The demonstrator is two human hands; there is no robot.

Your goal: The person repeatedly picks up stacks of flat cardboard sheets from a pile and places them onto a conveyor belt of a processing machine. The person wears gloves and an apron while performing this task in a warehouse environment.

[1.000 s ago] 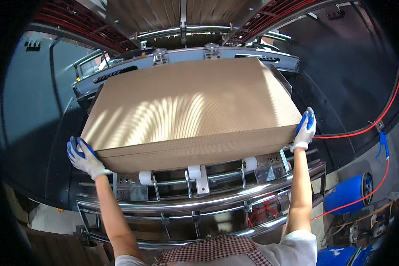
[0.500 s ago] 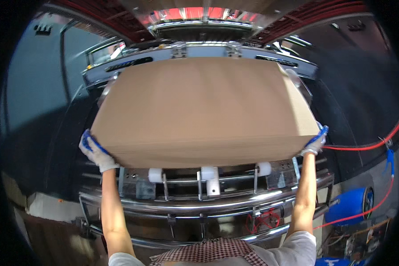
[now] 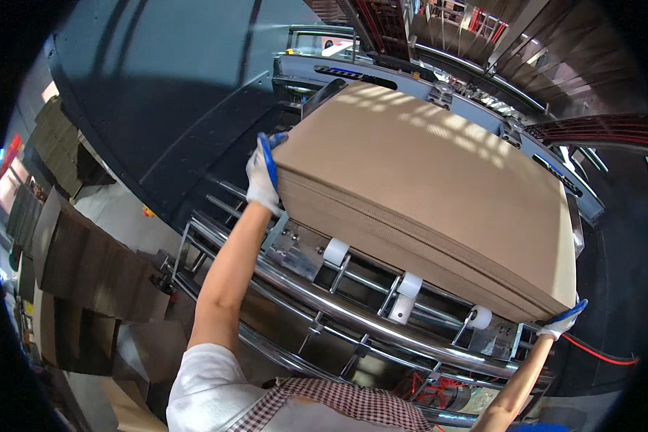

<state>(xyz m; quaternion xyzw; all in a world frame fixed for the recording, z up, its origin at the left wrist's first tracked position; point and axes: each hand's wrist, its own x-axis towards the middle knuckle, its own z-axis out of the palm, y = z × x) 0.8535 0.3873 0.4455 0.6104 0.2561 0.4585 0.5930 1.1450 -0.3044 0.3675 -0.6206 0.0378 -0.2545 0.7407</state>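
A thick stack of brown corrugated cardboard sheets lies on a machine's feed bed, its edges lined up in layers along the near side. My left hand, in a white glove with blue on the fingers, grips the stack's near left corner. At the near right corner my right hand, gloved the same way, holds the stack's side. Parts of the fingers on both hands are hidden by the angle. Below the near edge, white rollers sit on metal rods.
Curved chrome rails run between me and the stack. A grey-blue machine bar crosses behind it. More cardboard stacks stand on the floor at far left. A red hose passes right of my right hand.
The view has turned, so the stack appears slanted and shifted right, and the floor stacks at left have come into sight. Both hands stay at the stack's near corners.
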